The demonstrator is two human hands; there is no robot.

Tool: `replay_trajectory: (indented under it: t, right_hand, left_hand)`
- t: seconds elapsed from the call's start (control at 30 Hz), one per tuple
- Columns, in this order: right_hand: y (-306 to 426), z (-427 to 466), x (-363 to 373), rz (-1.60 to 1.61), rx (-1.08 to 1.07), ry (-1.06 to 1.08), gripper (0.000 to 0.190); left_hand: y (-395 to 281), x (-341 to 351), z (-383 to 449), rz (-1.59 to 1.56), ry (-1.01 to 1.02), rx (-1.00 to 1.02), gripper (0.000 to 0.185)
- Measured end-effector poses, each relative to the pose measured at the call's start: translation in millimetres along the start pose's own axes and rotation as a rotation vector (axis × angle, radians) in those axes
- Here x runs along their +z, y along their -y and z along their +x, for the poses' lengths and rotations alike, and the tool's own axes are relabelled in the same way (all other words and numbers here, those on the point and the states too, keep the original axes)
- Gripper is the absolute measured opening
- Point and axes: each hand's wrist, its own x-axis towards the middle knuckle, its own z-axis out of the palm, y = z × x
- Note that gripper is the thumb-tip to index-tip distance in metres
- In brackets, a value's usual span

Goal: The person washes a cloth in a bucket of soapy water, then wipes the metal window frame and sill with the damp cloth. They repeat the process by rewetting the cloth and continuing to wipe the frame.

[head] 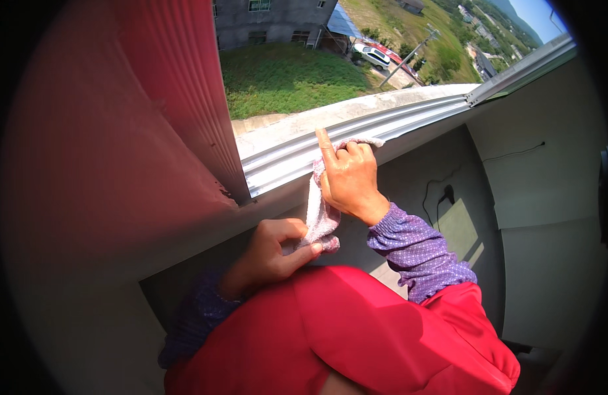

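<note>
My right hand point(351, 175) is closed around the upper part of a pink and white cloth point(325, 217) at the inner edge of a metal sliding-window track point(279, 170). Its index finger points out over the track's grooves. Lower down, my left hand point(277, 249) pinches the hanging end of the same cloth between thumb and fingers. The cloth looks like terry towelling, and it hangs bunched between both hands. Part of it is hidden beneath my right palm.
A window jamb point(205, 98) rises at the left, and a sliding sash point(521, 69) stands at the right. Outside the track runs a concrete ledge point(343, 111), with grass far below. On the room's floor, a dark corded object point(448, 193) lies beside its cable.
</note>
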Motion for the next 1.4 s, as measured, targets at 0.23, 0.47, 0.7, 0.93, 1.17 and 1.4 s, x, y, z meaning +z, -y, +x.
replay_trajectory:
  t: [0.23,0.47,0.7,0.93,1.17,1.4]
  right_hand:
    - [109,25,22,0.445,-0.076,-0.283,0.075]
    - [99,16,19,0.887,0.154,-0.077,0.056]
    - [44,13,-20,2.277,0.533,0.001,0.042]
    - [-74,-55,-78,2.096,0.496,-0.699,0.053]
    - [-13,-26,-34,1.226,0.206,-0.235,0.055]
    - [71,14,16,0.788,-0.228,-0.110,0.069]
  left_hand:
    - [-18,-27,-64,0.177,-0.096,0.048,0.010]
    - [-23,-9,-53,0.155,-0.100,0.024,0.010]
    - [-30,9,-21,0.244,0.014,0.050,0.012]
    - [-21,34,17,0.128,0.041,0.046,0.010]
    - [-8,22,1,0.157,0.052,0.069,0.006]
    - [-17,-2,-42,0.152,-0.169,-0.002,0.007]
